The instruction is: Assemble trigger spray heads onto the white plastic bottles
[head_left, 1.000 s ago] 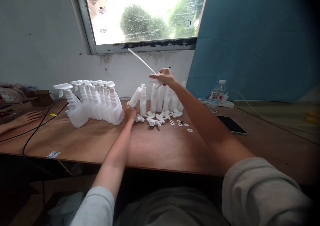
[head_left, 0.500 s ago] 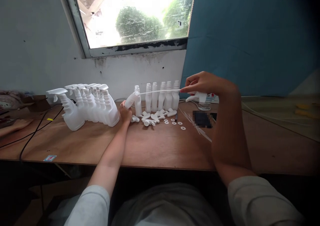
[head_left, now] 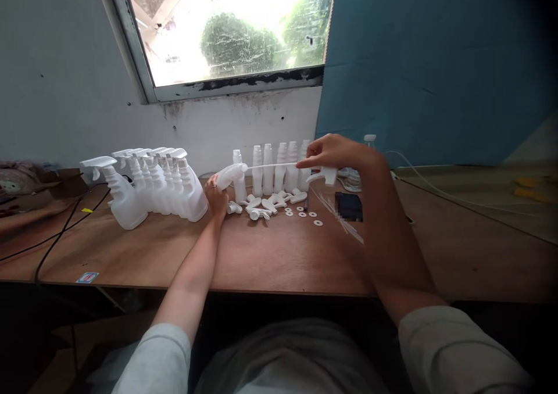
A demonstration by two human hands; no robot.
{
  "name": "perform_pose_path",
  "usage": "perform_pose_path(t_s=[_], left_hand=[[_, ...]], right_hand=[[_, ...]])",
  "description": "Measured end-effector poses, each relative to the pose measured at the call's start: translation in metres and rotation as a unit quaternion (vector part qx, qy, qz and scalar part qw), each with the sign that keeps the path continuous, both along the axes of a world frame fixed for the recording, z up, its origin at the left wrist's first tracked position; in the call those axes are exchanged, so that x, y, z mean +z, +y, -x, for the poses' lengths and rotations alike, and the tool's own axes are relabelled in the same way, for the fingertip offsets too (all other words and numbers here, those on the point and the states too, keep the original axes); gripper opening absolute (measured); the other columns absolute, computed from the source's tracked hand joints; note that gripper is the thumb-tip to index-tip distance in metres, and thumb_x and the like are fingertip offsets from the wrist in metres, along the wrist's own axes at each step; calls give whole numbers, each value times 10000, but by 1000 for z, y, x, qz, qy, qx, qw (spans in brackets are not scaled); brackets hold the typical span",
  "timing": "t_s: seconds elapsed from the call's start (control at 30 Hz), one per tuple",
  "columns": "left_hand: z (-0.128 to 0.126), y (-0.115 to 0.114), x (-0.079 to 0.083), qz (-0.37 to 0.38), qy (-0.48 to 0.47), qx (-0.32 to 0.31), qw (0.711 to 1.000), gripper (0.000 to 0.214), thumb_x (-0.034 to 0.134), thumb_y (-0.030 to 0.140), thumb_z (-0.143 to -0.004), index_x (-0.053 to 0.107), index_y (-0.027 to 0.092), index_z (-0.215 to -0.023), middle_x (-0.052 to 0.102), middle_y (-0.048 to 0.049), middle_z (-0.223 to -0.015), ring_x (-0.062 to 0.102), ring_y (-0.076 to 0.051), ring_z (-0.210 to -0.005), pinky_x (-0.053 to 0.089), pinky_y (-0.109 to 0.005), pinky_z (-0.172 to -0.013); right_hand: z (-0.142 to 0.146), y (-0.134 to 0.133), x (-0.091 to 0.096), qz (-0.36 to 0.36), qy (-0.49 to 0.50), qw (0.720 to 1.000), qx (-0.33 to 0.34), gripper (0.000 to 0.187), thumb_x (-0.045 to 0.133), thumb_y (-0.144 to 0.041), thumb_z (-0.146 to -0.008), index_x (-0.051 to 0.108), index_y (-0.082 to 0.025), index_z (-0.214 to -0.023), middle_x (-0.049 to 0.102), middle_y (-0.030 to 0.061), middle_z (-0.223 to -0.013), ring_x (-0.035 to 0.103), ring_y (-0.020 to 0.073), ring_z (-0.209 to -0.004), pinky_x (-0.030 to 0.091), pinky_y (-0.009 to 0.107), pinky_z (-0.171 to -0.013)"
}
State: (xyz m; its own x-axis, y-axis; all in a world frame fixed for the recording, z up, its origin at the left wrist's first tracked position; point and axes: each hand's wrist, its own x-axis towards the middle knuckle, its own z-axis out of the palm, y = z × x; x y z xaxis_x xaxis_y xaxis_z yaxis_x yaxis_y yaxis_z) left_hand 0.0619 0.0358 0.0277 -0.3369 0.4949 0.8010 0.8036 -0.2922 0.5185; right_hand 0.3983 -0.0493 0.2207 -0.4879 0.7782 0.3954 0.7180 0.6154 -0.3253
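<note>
My left hand (head_left: 217, 199) is closed around a white plastic bottle (head_left: 226, 176), tilted with its mouth to the right. My right hand (head_left: 335, 150), wrist bent, grips a white trigger spray head (head_left: 330, 176), which hangs partly hidden under the palm. From it a thin white dip tube (head_left: 274, 165) runs left, nearly level, along my fingertips to the mouth of the bottle. Whether the tube's end has entered the mouth is too small to tell. Loose trigger spray heads (head_left: 265, 203) lie in a pile just right of my left hand.
Several open white bottles (head_left: 267, 170) stand along the wall. Spray bottles with heads fitted (head_left: 126, 202) stand at left. White ring washers (head_left: 318, 223), loose tubes (head_left: 355, 232) and a blurred dark object (head_left: 349, 207) lie at right. Another person's hand (head_left: 56, 207) rests far left near black cables (head_left: 61, 234).
My right hand has moved left and slightly down with the spray head, bringing the tube closer over the bottle's mouth. My left hand keeps the bottle tilted, its mouth shifted slightly right.
</note>
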Motion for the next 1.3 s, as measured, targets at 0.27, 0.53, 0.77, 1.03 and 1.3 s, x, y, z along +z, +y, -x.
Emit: perform_pose_path(t_s=[0.27, 0.53, 0.77, 1.03, 1.3], left_hand=[[-1, -29, 11, -35, 54, 8, 998, 534, 493, 129, -807, 441, 191, -1334, 453, -120, -1391, 344, -239, -1352, 206, -375, -1164], [-27, -34, 12, -67, 152, -36, 985, 440, 476, 316, -883, 506, 179, -1301, 500, -154, -1342, 407, -310, -1268, 284, -468, -1075], [-39, -43, 18, -61, 186, -70, 978, 498, 502, 408, -879, 488, 191, -1327, 534, -164, -1287, 459, -329, -1197, 321, -472, -1006], [-48, -45, 21, -67, 150, -94, 982, 503, 561, 449, -859, 498, 194, -1288, 570, -153, -1224, 507, -317, -1121, 377, -448, -926], [-60, -48, 24, -93, 132, -159, 974, 435, 620, 451, -818, 529, 149, -1116, 610, -131, -1025, 568, -285, -976, 421, -438, -866]], right_hand=[[46, -3, -9, 146, 125, 981, -7, 365, 736, -562, -702, 691, -200, -706, 617, 68, -734, 539, 129, -583, 424, 246, -418], [62, 13, -24, 120, 294, 948, -8, 296, 814, -357, -640, 712, -153, -829, 655, 42, -782, 481, 64, -507, 309, 177, -348], [54, 9, -19, 147, 413, 898, -29, 238, 815, -344, -644, 720, -134, -706, 570, 3, -521, 405, 55, -381, 305, 215, -348], [48, 22, -18, 286, 508, 800, 145, 329, 697, -472, -771, 651, -147, -771, 693, 77, -788, 575, 118, -567, 530, 267, -524], [56, 20, -21, 186, 506, 801, 260, 289, 793, -268, -647, 669, -169, -888, 678, 42, -930, 633, 169, -869, 540, 329, -813]])
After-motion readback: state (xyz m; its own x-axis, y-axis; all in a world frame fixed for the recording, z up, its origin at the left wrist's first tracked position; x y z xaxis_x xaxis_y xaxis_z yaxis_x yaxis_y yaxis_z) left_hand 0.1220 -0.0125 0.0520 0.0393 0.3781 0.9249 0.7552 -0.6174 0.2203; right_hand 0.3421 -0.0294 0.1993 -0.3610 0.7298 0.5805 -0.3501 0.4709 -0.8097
